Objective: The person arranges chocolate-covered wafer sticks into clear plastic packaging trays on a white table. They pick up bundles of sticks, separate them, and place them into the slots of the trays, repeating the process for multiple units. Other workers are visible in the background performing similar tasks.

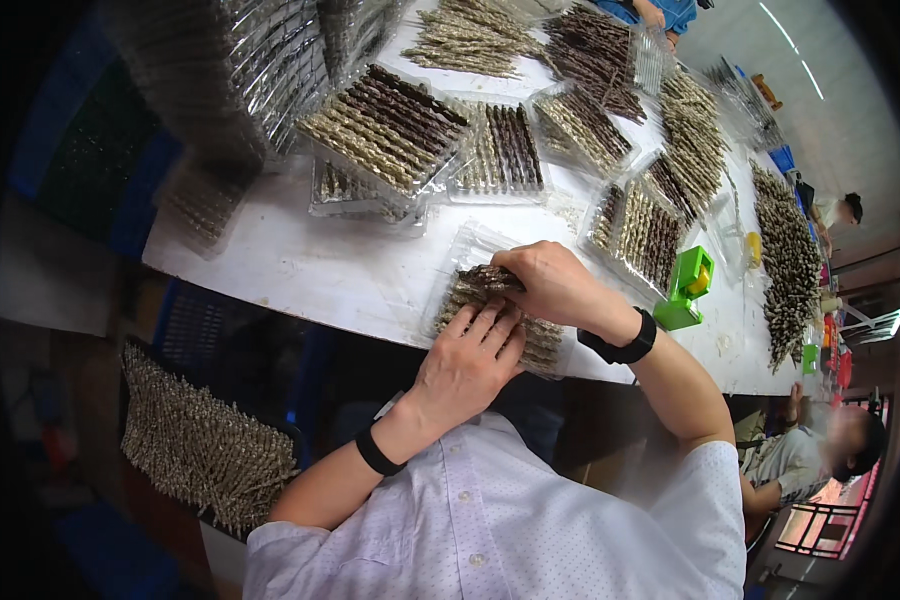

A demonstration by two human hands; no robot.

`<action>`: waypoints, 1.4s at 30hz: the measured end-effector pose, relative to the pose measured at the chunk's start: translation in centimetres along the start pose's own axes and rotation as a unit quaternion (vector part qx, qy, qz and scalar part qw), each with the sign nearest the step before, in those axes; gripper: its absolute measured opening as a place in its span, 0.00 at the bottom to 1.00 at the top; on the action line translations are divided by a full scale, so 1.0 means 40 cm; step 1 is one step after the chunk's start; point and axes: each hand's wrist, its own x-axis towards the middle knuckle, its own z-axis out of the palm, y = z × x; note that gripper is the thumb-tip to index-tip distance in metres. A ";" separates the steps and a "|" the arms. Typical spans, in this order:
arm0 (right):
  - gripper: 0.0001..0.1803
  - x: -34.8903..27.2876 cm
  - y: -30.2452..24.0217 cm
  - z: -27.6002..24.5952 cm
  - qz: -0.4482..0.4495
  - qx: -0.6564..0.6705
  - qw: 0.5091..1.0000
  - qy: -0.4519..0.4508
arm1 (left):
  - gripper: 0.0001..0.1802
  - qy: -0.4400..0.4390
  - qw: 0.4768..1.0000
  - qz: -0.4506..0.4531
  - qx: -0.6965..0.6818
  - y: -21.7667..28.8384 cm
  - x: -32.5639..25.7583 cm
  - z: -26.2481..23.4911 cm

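Observation:
At the table's near edge lies a clear plastic tray (467, 243) with rows of twisted, knobbly sticks (542, 345) in it. My right hand (560, 285) is closed, its fingers pinched round a bunch of dark brown twisted sticks (485, 279) at the upper part of the tray. My left hand (470, 355) lies over the lighter sticks just below, fingers stretched out and slightly spread, pressing lightly on them. The fingertips of my right hand are partly hidden behind its knuckles, so how many sticks it holds I cannot tell.
Filled trays (385, 125) stand behind my hands, with loose stick piles (692, 130) farther back. A green tape dispenser (682, 290) is right of my right wrist. Tall stacked trays (270, 70) rise at left. A stick heap (200, 440) lies lower left. Another person (805, 460) sits at right.

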 end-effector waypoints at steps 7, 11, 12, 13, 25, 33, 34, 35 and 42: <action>0.14 -0.041 -0.011 -0.116 0.009 0.120 0.986 0.118 | 0.31 -0.065 0.998 -0.007 -0.006 0.003 0.016 -0.027; 0.13 -0.051 -0.031 -0.147 0.049 0.122 0.990 0.040 | 0.37 -0.104 0.995 -0.009 -0.004 0.006 0.026 -0.032; 0.13 -0.052 -0.023 -0.138 0.019 0.119 0.991 0.065 | 0.38 -0.111 0.994 -0.008 0.005 0.006 0.025 -0.027; 0.13 -0.054 -0.009 -0.120 -0.012 0.116 0.989 0.090 | 0.39 -0.119 0.993 -0.007 0.015 0.006 0.024 -0.024; 0.12 -0.045 0.012 -0.044 0.018 0.048 0.995 0.080 | 0.22 -0.086 0.994 0.016 0.059 0.005 0.022 -0.004; 0.13 -0.022 -0.004 -0.021 0.063 -0.029 0.998 0.001 | 0.32 -0.063 0.995 0.018 0.078 0.007 0.010 0.018; 0.13 -0.023 -0.003 -0.024 0.051 -0.004 0.998 0.029 | 0.32 -0.063 0.995 0.019 0.079 0.007 0.011 0.016; 0.13 -0.028 0.003 -0.027 0.039 0.021 0.997 0.058 | 0.33 -0.070 0.994 0.020 0.079 0.008 0.011 0.011; 0.17 -0.061 -0.043 -0.171 0.081 0.114 0.985 0.098 | 0.42 -0.138 0.989 0.017 0.057 0.019 0.035 -0.029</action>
